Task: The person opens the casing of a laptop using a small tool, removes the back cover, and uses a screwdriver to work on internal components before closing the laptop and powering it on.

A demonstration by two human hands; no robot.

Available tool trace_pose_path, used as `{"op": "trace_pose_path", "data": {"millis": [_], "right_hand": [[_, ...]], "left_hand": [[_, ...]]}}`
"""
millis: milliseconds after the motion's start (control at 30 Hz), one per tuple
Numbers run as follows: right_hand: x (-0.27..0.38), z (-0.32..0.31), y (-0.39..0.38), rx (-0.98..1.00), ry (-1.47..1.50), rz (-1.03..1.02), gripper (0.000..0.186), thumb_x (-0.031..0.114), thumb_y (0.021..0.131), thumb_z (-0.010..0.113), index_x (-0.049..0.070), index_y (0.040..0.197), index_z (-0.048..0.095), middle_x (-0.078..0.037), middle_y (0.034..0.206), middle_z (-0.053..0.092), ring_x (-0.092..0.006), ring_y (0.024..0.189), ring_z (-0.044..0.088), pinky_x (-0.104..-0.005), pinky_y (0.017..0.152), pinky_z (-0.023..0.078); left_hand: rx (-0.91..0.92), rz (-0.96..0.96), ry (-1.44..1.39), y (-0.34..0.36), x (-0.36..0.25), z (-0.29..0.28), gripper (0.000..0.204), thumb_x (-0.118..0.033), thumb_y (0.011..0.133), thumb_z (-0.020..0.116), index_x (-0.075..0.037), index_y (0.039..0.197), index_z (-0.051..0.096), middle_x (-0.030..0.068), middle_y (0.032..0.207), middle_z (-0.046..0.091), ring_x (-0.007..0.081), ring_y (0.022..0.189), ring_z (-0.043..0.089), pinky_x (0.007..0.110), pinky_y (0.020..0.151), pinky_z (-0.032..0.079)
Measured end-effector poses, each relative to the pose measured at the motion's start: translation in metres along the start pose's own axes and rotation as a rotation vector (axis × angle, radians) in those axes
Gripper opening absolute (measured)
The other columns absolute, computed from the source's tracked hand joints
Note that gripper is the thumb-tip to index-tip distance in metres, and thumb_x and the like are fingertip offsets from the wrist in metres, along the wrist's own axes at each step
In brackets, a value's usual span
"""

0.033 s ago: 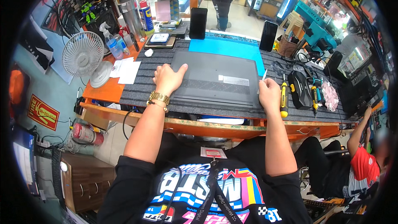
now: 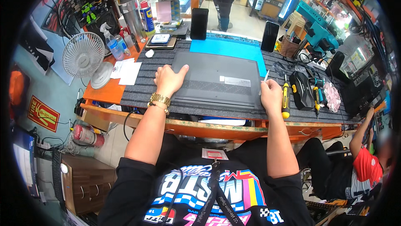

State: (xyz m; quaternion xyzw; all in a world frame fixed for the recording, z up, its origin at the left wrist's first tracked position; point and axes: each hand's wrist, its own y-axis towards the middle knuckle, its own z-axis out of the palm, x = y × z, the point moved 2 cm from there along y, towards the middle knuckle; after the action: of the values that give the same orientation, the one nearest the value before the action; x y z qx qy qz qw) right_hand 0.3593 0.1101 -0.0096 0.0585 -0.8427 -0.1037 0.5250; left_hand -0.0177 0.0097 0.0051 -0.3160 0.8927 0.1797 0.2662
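Note:
A dark grey laptop (image 2: 215, 92) lies bottom side up on the ridged grey mat (image 2: 142, 96), overlapping a blue mat (image 2: 225, 46). My left hand (image 2: 169, 79) grips its left edge, thumb resting on the underside panel. My right hand (image 2: 270, 94) pinches a thin, pale flat tool (image 2: 266, 75) at the right edge. Just right of it lie a yellow-handled screwdriver (image 2: 285, 98), a black-and-yellow case (image 2: 302, 90), a smaller tool (image 2: 317, 102) and pink crumpled material (image 2: 332, 98).
Two upright phones (image 2: 199, 23) stand behind the laptop. A fan (image 2: 83, 54), papers (image 2: 129, 73) and bottles (image 2: 115, 46) fill the left. A computer tower (image 2: 363, 88) stands right, near a seated co-worker (image 2: 363, 171). Another person (image 2: 225, 0) stands beyond the desk.

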Motion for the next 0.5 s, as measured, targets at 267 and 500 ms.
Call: {"op": "trace_pose_path", "data": {"millis": [267,500], "right_hand": [[-0.002,-0.003,-0.014,0.009,0.258,-0.098,0.021,0.003,0.104,0.060,0.002,0.083,0.057,-0.013,0.107,0.076,-0.0130,0.099,0.067,-0.0282,0.081,0.051],[0.022,-0.007,-0.040,-0.057,0.670,-0.371,0.013,-0.008,0.101,0.051,0.002,0.094,0.051,-0.030,0.152,0.061,-0.0216,0.125,0.065,-0.0357,0.105,0.053]], "left_hand": [[-0.198,0.131,-0.320,0.001,0.010,-0.001,0.088,-0.061,0.089,0.084,0.013,0.133,0.065,0.0292,0.128,0.066,0.0393,0.121,0.066,0.045,0.107,0.053],[-0.498,0.454,-0.747,0.001,0.003,-0.021,0.065,-0.032,0.097,0.087,0.002,0.136,0.048,0.0129,0.116,0.061,0.0229,0.106,0.062,0.038,0.100,0.052]]}}
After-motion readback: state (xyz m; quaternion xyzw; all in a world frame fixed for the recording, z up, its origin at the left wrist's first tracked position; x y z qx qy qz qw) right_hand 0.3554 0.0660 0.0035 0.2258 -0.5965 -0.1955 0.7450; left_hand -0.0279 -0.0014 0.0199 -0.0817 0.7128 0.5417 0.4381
